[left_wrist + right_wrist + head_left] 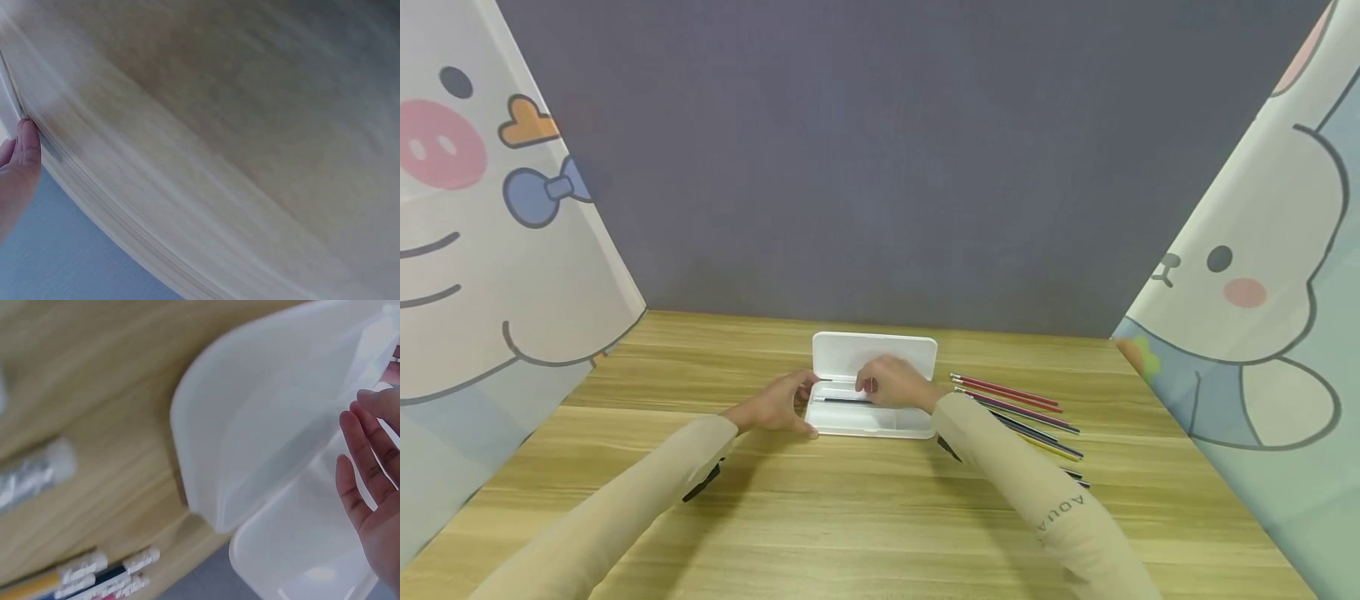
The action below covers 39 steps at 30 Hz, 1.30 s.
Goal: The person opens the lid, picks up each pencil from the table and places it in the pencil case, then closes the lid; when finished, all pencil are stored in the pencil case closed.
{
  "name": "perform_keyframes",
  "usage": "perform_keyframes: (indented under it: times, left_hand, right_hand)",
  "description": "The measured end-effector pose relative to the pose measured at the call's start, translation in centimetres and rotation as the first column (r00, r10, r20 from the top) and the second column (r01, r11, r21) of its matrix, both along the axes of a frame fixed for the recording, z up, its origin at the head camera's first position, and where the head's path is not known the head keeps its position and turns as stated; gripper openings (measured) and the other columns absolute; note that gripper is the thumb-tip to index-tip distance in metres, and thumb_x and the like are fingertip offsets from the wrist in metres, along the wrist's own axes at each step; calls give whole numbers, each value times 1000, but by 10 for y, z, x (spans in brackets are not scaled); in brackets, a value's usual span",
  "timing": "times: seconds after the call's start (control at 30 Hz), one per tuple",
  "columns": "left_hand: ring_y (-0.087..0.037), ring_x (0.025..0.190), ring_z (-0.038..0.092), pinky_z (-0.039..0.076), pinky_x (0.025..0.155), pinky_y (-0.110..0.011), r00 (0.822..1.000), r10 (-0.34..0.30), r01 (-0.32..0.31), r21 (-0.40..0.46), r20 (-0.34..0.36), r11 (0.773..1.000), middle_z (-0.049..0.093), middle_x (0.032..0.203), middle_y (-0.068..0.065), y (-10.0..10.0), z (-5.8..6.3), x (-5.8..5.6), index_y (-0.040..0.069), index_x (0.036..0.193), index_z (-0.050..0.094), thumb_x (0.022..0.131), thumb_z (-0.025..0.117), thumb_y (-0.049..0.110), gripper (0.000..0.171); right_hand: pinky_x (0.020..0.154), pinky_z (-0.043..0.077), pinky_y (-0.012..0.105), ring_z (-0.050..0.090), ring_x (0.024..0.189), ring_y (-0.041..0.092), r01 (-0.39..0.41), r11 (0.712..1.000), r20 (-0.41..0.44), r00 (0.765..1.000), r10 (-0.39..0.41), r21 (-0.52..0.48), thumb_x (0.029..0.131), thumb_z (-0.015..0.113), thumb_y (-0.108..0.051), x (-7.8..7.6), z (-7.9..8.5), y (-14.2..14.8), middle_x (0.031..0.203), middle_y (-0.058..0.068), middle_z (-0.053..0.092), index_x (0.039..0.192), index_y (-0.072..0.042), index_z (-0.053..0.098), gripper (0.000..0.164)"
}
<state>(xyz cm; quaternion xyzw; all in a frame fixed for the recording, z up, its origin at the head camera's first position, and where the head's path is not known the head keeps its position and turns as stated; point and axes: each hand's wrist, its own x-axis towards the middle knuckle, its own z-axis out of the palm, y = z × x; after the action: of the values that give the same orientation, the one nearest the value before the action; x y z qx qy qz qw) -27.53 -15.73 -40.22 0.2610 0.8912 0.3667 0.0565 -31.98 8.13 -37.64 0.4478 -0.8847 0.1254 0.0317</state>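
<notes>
A white pencil case lies on the wooden table with its lid raised at the back. Inside its tray is a dark pencil, its pale end to the left and the rest hidden by my right hand. My left hand holds the case's left end, thumb at the front edge and fingers toward the back corner. Over the tray hovers my right hand. In the right wrist view that hand has loosely bent fingers, thumb near the index finger, and nothing visible between them.
To the right of the case several pencils lie fanned out on the table, among them a red pencil and a yellow pencil; my right forearm covers part of them. A dark grey panel stands behind the table, with cartoon-printed panels on both sides.
</notes>
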Motion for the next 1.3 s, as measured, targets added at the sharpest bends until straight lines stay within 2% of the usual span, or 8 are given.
perform_keyframes:
  times: [0.23,0.43,0.67,0.73,0.93,1.07,1.3]
  left_hand:
    - [-30,96,58,51,87,-41,1000,11,-11,22,16,1000,57,108,-20,-1,-1,0,-7,118,44,55,86,10,78]
    - [-32,97,58,51,88,-40,1000,6,-7,26,9,1000,55,110,-20,-3,-3,-1,-8,119,43,55,86,10,79]
    - [-29,96,58,51,87,-39,1000,0,0,8,1,1000,57,109,-19,-4,-4,-2,-6,119,44,55,86,12,78]
    - [-28,95,58,51,87,-39,1000,-5,5,3,-7,1000,57,107,-18,-4,-5,-2,-6,119,44,55,86,13,78]
    - [-29,94,58,51,85,-40,999,-31,31,13,-21,999,57,106,-21,-3,-4,-1,-9,117,43,56,85,11,77]
    - [-29,94,58,51,86,-41,999,-22,22,2,-25,1000,57,107,-20,-2,-3,-1,-9,117,43,55,85,11,77]
    - [-29,94,57,50,85,-40,999,-11,10,-27,-44,1000,57,107,-19,-1,-2,0,-8,118,43,56,85,13,78]
  right_hand:
    - [65,46,20,59,73,8,15,1000,3,1000,-15,3,74,67,-7,5,15,19,77,-4,66,87,-12,68,14]
    - [63,48,19,60,71,11,-9,999,-6,1000,9,-43,74,66,-3,11,26,42,78,1,68,86,-6,68,12]
    - [62,48,16,62,72,15,16,997,26,1000,-14,-82,75,66,-2,21,29,76,81,3,68,86,-5,68,11]
    - [62,50,19,62,71,16,16,996,32,999,-13,-90,76,66,-2,25,30,86,81,4,68,86,-4,68,11]
    - [62,53,26,61,69,15,1,993,63,998,7,-120,77,64,3,34,23,115,79,9,67,83,0,67,7]
    - [62,53,24,60,69,14,43,992,93,995,-32,-115,75,66,4,43,18,133,79,8,67,84,0,67,10]
    - [56,50,21,58,65,9,45,995,40,998,-41,-89,74,68,0,56,5,158,77,0,66,85,-4,68,12]
